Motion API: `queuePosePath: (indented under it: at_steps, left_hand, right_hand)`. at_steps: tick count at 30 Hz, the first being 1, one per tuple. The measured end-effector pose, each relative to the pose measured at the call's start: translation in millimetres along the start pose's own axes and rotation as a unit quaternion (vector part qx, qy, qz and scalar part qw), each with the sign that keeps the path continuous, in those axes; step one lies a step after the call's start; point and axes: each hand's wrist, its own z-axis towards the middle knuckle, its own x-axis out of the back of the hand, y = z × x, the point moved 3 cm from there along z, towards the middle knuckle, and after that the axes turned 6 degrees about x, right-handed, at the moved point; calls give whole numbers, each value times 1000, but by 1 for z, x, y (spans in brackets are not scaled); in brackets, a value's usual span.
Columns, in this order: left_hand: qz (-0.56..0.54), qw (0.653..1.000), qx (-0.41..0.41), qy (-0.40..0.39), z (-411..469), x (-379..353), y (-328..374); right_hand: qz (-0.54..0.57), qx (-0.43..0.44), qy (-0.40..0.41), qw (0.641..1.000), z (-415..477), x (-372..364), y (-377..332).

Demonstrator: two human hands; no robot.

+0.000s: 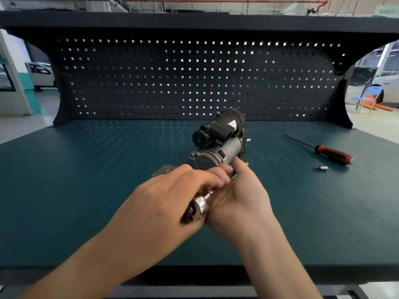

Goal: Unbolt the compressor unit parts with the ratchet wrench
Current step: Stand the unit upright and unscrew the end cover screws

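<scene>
1. The left hand (172, 190) is curled over the chrome ratchet wrench (199, 205) and grips its shaft. The wrench head shows between the two palms.
2. The right hand (239, 197) lies against the wrench with its thumb raised. Its fingers are hidden, so its grip cannot be told.
3. The black-and-grey metal compressor unit (218, 141) lies on the dark green bench mat (86, 180), just beyond the hands.
4. A red-and-black-handled screwdriver (332, 155) and a small silver bit (320, 168) lie well to the right.

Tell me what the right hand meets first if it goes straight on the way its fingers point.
Likely the compressor unit: the right hand points its fingertips at the grey housing, apparently just short of it.
</scene>
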Motion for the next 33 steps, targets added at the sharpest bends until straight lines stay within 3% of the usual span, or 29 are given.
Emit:
queuePosePath:
  at_steps: [3, 7, 10, 12, 17, 21, 27, 33]
  left_hand:
    - [-63, 996, 53, -20, 1, -1, -6]
    - [-61, 992, 84, -65, 3, -2, -16]
    - [-120, 969, 114, -182, 2, -1, -26]
    - [-169, 951, 134, -219, 3, 0, -29]
    - [-202, 956, 118, -177, 9, -6, -28]
    - [-220, 951, 120, -182, -1, -13, -30]
    - [-99, 984, 62, -135, -19, -23, -30]
    - [-22, 983, 22, -180, -24, -36, -29]
  right_hand:
    - [-5, -26, -12, 1000, 2, 6, 4]
    - [-22, -49, -41, 998, 10, 11, 8]
    - [-33, -51, -45, 997, 18, 13, 3]
    - [-31, -53, -47, 997, 23, 13, -2]
    - [-14, -48, -51, 997, 29, 14, -9]
    - [-65, -58, -46, 995, 29, 23, -5]
    - [-80, -69, -27, 994, 29, 40, 2]
    - [-138, -103, -9, 985, 32, 55, 7]
